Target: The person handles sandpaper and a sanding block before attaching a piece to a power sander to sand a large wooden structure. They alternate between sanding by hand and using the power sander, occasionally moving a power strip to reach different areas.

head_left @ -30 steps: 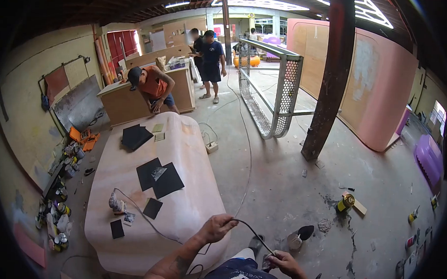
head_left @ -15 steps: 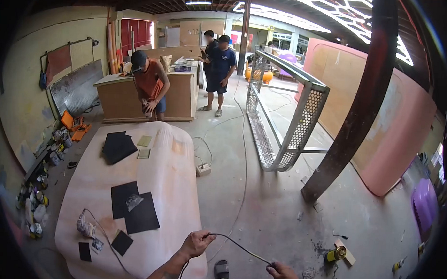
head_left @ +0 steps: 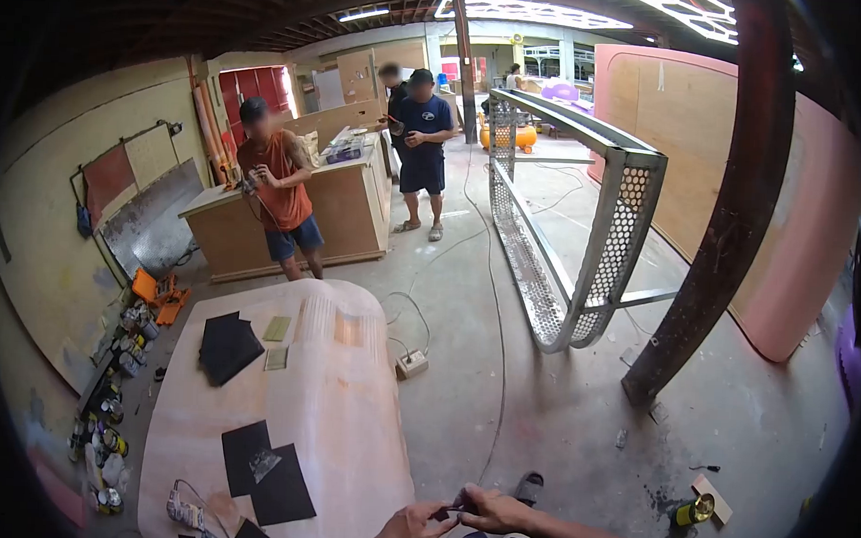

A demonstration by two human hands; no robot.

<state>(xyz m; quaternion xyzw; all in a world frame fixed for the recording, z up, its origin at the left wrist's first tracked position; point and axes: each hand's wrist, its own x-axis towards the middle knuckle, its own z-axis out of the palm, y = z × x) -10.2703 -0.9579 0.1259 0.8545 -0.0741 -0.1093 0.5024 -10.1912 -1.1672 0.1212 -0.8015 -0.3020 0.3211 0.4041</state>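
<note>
Your left hand (head_left: 410, 529) and right hand (head_left: 493, 508) meet low before you, both pinching the thin black cable (head_left: 454, 503) between them. Feed it with some slack, clear of the large pale pink curved panel (head_left: 331, 408) left of your left hand. The frame edge crops your left hand; the cable's end is too small to read.
</note>
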